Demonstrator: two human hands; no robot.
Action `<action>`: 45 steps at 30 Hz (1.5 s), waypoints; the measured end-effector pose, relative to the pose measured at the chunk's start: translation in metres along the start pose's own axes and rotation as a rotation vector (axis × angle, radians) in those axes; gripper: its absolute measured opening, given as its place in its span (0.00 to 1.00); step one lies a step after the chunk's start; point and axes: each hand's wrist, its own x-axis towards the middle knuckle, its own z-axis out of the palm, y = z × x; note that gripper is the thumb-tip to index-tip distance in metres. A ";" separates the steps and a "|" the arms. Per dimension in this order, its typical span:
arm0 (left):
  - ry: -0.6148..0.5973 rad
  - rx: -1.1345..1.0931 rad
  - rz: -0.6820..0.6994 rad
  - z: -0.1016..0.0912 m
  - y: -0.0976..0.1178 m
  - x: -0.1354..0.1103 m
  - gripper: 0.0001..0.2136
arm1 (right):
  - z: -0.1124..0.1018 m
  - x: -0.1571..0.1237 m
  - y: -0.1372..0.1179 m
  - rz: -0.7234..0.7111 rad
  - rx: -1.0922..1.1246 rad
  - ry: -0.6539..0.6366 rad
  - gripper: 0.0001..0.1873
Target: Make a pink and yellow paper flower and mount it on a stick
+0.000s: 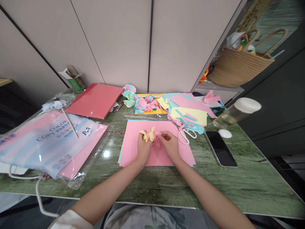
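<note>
Containers first: tan woven straw basket (238, 65) up on the shelf at right, 2 looped handles, colourful stuff inside, can't tell what. Clear plastic bag (71, 176) at left lies flat w/ a pack of pastel A4 copy paper in it, a thin wooden stick (70, 122) resting across the top. Clear jar with white lid (235, 113) sits tilted at right, pale contents, hard to read. Small green-and-white carton (74, 79) by the wall, flap open, inside not visible.

Centre now: crumpled yellow-and-pink paper bundle (149, 135) is over the far half of the flat pink paper sheet (133, 152) on the green marbled table (214, 187). Left hand (143, 148) is closed round its base, grasping it. Right hand (170, 144) pinches its right edge w/ the fingertips. The bundle's ruffled tips point up and away from the person; it's a bit wider than tall, spread running left-right.

Just right of the sheet: white-handled scissors (187, 135), then a black phone (220, 148) face up.

Hard to see: the bundle's lower part is hidden in the left fingers. The bag's left end is cut off by the frame. Text on the pack reads only partly.
</note>
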 end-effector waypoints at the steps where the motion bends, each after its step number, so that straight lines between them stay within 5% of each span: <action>1: 0.008 0.026 0.012 0.001 0.002 -0.001 0.11 | 0.001 -0.001 0.000 -0.011 -0.016 0.015 0.09; 33: 0.007 0.097 0.081 0.004 0.011 -0.006 0.13 | -0.004 -0.008 -0.015 -0.130 -0.190 0.031 0.11; 40: -0.005 0.154 0.105 0.003 0.015 -0.003 0.11 | -0.014 -0.008 -0.017 -0.369 -0.586 0.021 0.10; 45: 0.008 0.167 0.109 0.003 0.013 -0.004 0.11 | -0.012 -0.009 -0.016 -0.491 -0.667 0.018 0.09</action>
